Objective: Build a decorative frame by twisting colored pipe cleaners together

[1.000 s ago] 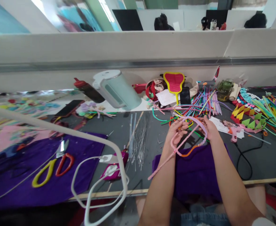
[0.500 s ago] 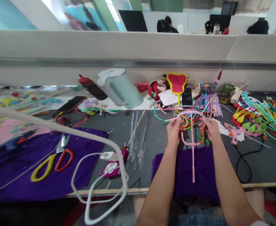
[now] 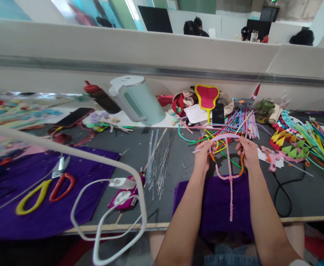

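Observation:
Between my hands is a fan-shaped pipe-cleaner frame (image 3: 230, 178), with a twisted pink stem pointing toward me and orange-wrapped sides. Pale lilac pipe cleaners (image 3: 223, 137) arch across its top. My left hand (image 3: 204, 154) pinches the frame's upper left corner, and a lilac end sticks out past the fingers. At the upper right corner, my right hand (image 3: 247, 149) is closed on the frame and the lilac strands. Farther back lies a finished-looking red and yellow pipe-cleaner fan (image 3: 207, 98). Under my forearms is a folded purple cloth (image 3: 217, 207).
Loose pipe cleaners (image 3: 246, 120) lie behind my hands. A pink glue gun (image 3: 274, 160) with a black cord rests at right. To the left are bare wires (image 3: 163, 166), a kettle (image 3: 141, 99), scissors (image 3: 44, 188) and a white cable arm (image 3: 117, 162) crossing the foreground.
The view has shifted slightly. Both hands keep hold of the frame, which sits a little lower. The lilac strands now lie closer along the top, bent over toward the right hand.

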Action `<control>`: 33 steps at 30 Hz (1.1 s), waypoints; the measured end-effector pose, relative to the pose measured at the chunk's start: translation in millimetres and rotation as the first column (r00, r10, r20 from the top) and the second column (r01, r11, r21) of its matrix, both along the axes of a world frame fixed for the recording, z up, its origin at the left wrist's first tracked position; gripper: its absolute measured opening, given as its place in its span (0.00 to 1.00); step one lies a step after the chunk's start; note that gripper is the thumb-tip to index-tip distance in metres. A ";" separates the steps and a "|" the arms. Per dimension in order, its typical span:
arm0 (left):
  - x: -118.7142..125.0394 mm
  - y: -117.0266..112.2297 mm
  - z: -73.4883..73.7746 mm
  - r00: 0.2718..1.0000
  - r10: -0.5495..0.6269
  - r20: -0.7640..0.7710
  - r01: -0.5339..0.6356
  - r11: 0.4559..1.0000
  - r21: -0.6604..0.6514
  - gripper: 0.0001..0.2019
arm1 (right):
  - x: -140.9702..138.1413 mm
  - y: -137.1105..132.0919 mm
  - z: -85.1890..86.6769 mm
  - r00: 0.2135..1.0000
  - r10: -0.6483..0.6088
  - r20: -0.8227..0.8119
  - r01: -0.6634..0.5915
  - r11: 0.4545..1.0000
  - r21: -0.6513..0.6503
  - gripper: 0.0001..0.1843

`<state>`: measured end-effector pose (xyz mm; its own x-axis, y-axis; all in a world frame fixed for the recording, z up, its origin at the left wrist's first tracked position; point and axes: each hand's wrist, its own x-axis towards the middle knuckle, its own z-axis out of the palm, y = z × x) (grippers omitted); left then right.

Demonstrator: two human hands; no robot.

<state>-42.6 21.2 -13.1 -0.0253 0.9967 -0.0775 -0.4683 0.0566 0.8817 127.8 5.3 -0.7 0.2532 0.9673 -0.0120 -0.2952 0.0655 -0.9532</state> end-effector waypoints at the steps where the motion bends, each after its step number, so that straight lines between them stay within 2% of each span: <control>1: 0.0 -0.3 0.1 1.000 -0.002 0.000 0.002 1.000 0.006 0.12 | -0.3 -0.4 0.7 1.000 -0.012 -0.006 0.012 1.000 0.007 0.19; 6: 0.8 -0.4 -0.7 1.000 -0.020 -0.014 0.020 1.000 0.010 0.13 | -1.6 0.7 -1.9 0.997 -0.056 -0.058 0.056 0.998 -0.005 0.18; 10: 1.1 -0.3 0.4 0.999 -0.050 0.002 0.050 0.998 0.024 0.15 | 4.1 5.0 -7.4 0.984 -0.059 -0.169 0.054 0.998 -0.037 0.17; 13: -0.8 1.1 1.0 0.999 -0.048 0.003 0.048 0.999 0.026 0.15 | 11.5 9.4 -13.5 0.981 -0.047 -0.187 0.034 0.997 -0.073 0.18; 16: -4.2 4.5 -2.0 0.995 -0.093 -0.032 0.093 0.996 0.014 0.15 | 18.0 11.0 -21.1 0.995 -0.039 -0.088 0.026 0.990 -0.136 0.20; 19: -7.1 8.4 -8.8 0.984 -0.159 -0.083 0.156 0.987 -0.033 0.16 | 27.2 1.4 -24.8 0.970 -0.102 0.219 0.131 0.984 -0.124 0.22; 20: -7.5 9.3 -11.3 0.978 -0.180 -0.103 0.176 0.983 -0.052 0.16 | 32.1 -6.0 -24.0 0.921 -0.153 0.357 0.191 0.979 -0.072 0.22; 22: -7.5 10.2 -15.8 0.962 -0.228 -0.149 0.217 0.972 -0.087 0.17 | 45.4 -28.0 -19.1 0.747 -0.281 0.602 0.300 0.951 0.071 0.23; 23: -7.1 10.3 -17.6 0.951 -0.256 -0.175 0.241 0.965 -0.103 0.17 | 53.2 -42.2 -15.7 0.674 -0.313 0.669 0.329 0.938 0.107 0.23; 26: -5.2 9.6 -21.4 0.914 -0.322 -0.248 0.295 0.945 -0.139 0.18 | 77.7 -91.9 -7.5 0.531 -0.242 0.812 0.286 0.953 0.097 0.20; 28: -4.3 9.3 -22.9 0.896 -0.337 -0.289 0.304 0.940 -0.154 0.18 | 91.8 -123.7 -8.1 0.381 -0.184 0.906 0.295 0.953 0.069 0.16; 31: -4.8 9.2 -24.2 0.883 -0.338 -0.325 0.300 0.940 -0.162 0.17 | 108.8 -158.8 -19.0 0.171 -0.121 0.978 0.331 0.942 0.059 0.15; 33: -6.7 9.1 -24.2 0.887 -0.338 -0.313 0.299 0.940 -0.167 0.16 | 117.8 -172.2 -28.5 0.088 -0.097 0.991 0.350 0.935 0.060 0.14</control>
